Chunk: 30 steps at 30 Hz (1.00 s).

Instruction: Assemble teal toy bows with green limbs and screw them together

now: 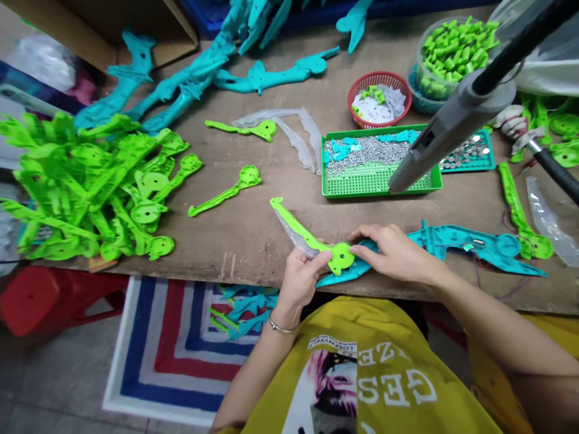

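My left hand (pixel 301 277) is closed on a long lime-green plastic part (pixel 304 232) with a round end, near the table's front edge. A clear plastic strip (pixel 292 234) lies along that part's lower side. At the round end, the curled thumb and fingers of my right hand (pixel 391 250) grip the rim. A long turquoise plastic part (pixel 456 238) lies on the table and passes beneath my right hand; its middle is covered there. Thin wires run by its right portion.
A heap of green parts (pixel 90 187) is at left, turquoise parts (pixel 190 78) behind. A green tray (pixel 382 187) of screws, a red basket (pixel 380 75) and a tub of green pieces (pixel 456 54) stand beyond my hands. A grey electric screwdriver (pixel 447 129) hangs over the tray.
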Tool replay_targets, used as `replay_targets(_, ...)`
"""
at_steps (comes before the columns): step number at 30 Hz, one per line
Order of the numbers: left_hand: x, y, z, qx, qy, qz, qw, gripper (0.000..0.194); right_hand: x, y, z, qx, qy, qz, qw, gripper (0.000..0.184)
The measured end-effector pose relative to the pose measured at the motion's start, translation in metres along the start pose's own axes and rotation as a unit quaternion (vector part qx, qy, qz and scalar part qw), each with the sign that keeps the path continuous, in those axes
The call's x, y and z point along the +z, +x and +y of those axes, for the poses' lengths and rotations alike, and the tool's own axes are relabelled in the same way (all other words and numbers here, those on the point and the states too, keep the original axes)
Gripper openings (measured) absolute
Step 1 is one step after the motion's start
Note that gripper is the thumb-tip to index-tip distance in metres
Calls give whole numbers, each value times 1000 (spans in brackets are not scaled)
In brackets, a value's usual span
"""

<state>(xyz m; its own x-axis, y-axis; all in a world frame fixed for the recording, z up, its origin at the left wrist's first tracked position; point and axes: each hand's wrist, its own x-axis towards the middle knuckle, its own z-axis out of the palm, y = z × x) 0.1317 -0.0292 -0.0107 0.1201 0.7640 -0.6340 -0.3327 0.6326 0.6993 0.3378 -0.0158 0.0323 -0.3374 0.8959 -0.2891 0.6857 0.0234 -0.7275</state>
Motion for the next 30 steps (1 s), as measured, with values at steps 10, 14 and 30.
replay_targets(10,3,-1,0,-8,-28,8,1000,65,15,-2,-12,-74,-99,1,992,53)
replay_targets(14,-2,-2,-1,-1,-30,-19,999,59,26,-5,-11,-71,-112,22,991,50)
replay_targets(30,-6,1,-12,30,-7,-43,999,46,16,4,-14,-118,-203,-39,971,48)
